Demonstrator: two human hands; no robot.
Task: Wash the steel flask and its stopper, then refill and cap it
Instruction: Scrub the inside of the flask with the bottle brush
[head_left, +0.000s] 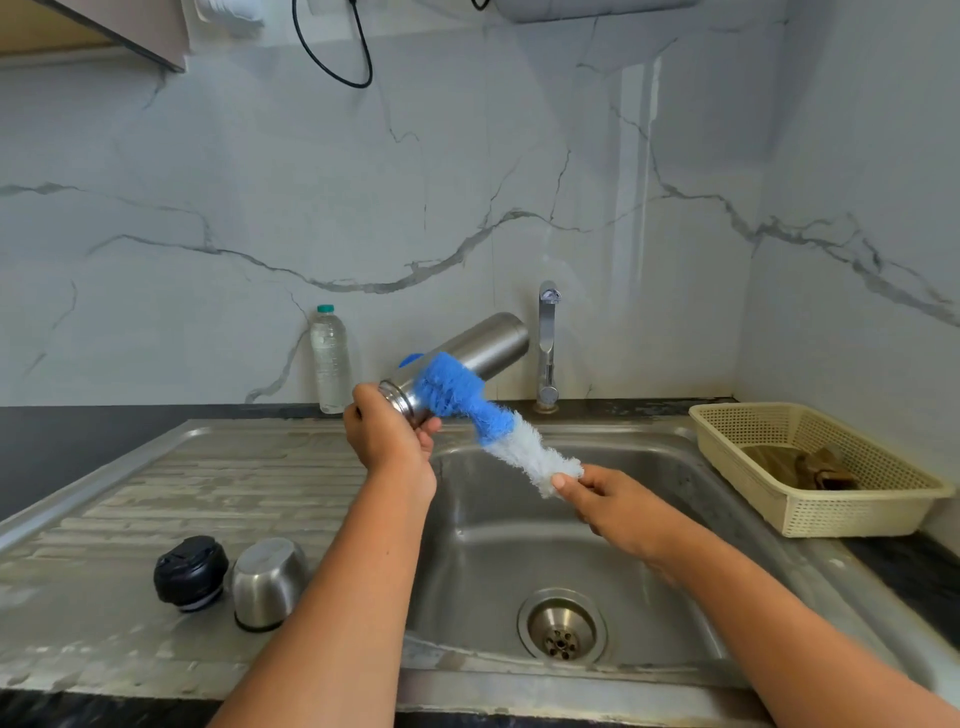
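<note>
Observation from the remote station, head view.

**Flask:** The steel flask (483, 345) is held in the air at centre frame, over the back left corner of the sink (467, 545) and in front of the tap (547, 345). Its long axis runs from lower left to upper right. The open mouth is at the lower-left end and the base at the upper right.

**Left hand:** My left hand (387, 436) has its fingers curled round the neck, just behind the mouth. It alone carries the flask.

**Right hand:** My right hand (608, 501) is at right of centre, lower than the flask and well apart from it. It pinches the white end of the bottle brush (493, 421) between thumb and fingers.

**Governing relation:** The brush runs from lower right to upper left and crosses the flask's axis almost squarely. Its blue part lies against the outside of the body. A bit of blue shows beyond the flask's upper edge, so the brush appears to wrap round it. I judge the outside is being scrubbed. To clean inside, the brush tip would have to come round to the lower-left mouth, next to the left hand.

**Outstanding:** The black stopper (190, 571) stands on the drainboard (208, 467) at lower left, touching or just beside a steel cup (267, 579). Neither hand is near it. I see no water running from the tap.
</note>
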